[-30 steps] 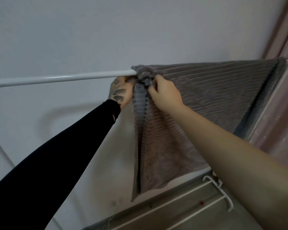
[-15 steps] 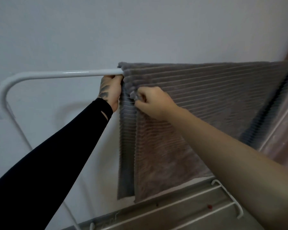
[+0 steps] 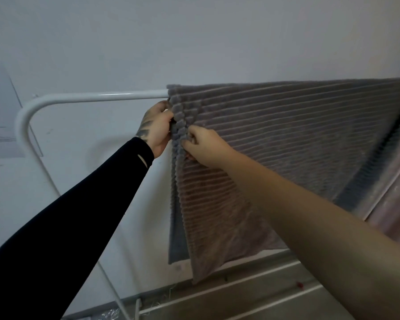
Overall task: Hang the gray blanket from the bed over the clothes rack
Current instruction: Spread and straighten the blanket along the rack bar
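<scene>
A gray blanket [image 3: 286, 135] with raised horizontal ribs is seen draped over the white top bar of a clothes rack [image 3: 97, 98], viewed from below against a pale wall. The blanket covers the right part of the bar and hangs down in folds toward the lower middle of the scene, while the left part of the bar is left bare and curves downward into the rack's upright leg. The blanket's left edge is gripped by both hands just below the bar. The left hand [image 3: 156, 130], tattooed on its back and reaching out of a black sleeve [image 3: 79, 215], is closed around the bunched edge of the blanket from the left side. The right hand [image 3: 203, 146], on a bare forearm, is pinched shut on the same edge from the right, touching the fabric just beside the left hand. White lower rails of the rack [image 3: 240, 294] are visible near the bottom. A pinkish curtain [image 3: 397, 215] is seen at the far right.
</scene>
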